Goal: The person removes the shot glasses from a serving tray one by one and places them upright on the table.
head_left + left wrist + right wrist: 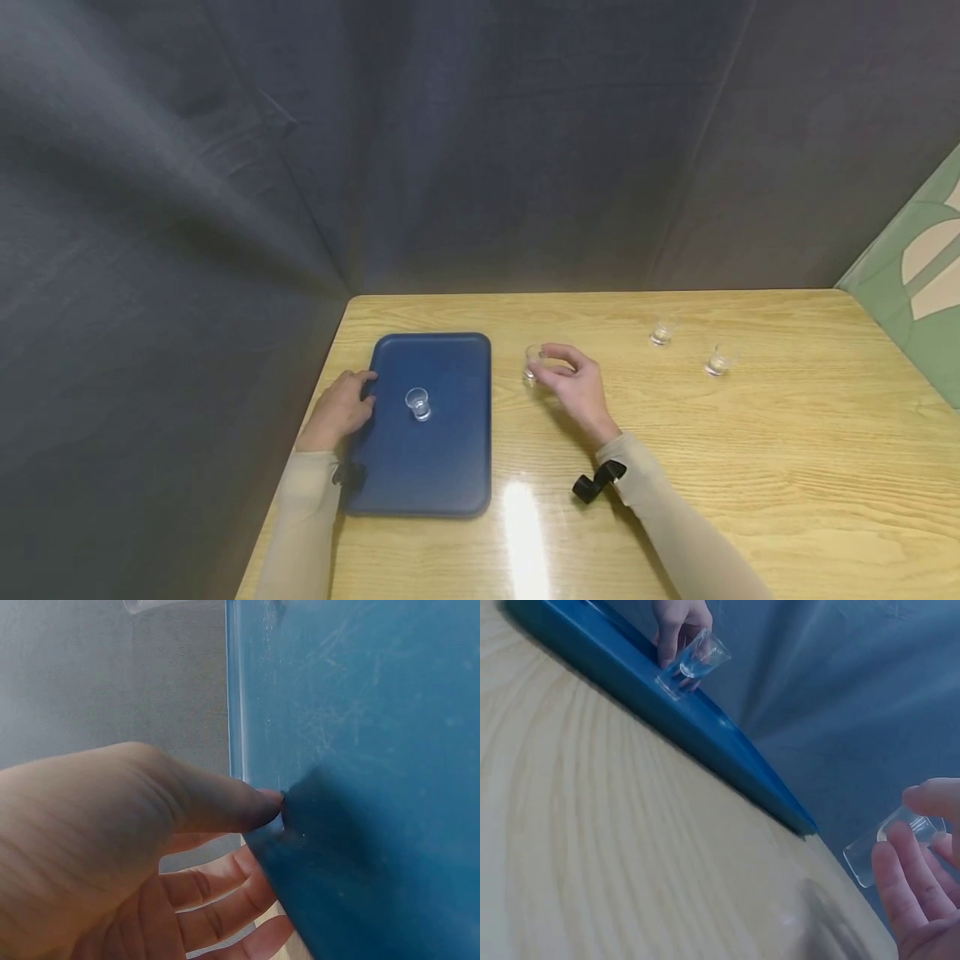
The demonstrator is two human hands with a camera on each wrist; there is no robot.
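A blue tray lies at the left of a wooden table, and a small clear glass stands upright near its middle. My left hand grips the tray's left edge; the left wrist view shows the thumb on top of the tray and the fingers underneath. Just right of the tray, my right hand holds a second small glass between thumb and fingers. In the right wrist view this glass is tilted at the fingertips, off the tabletop, with the tray and its glass farther off.
Two more small clear glasses stand on the table's far right. A dark curtain closes off the back and left sides. Bare tabletop lies between the tray and those glasses.
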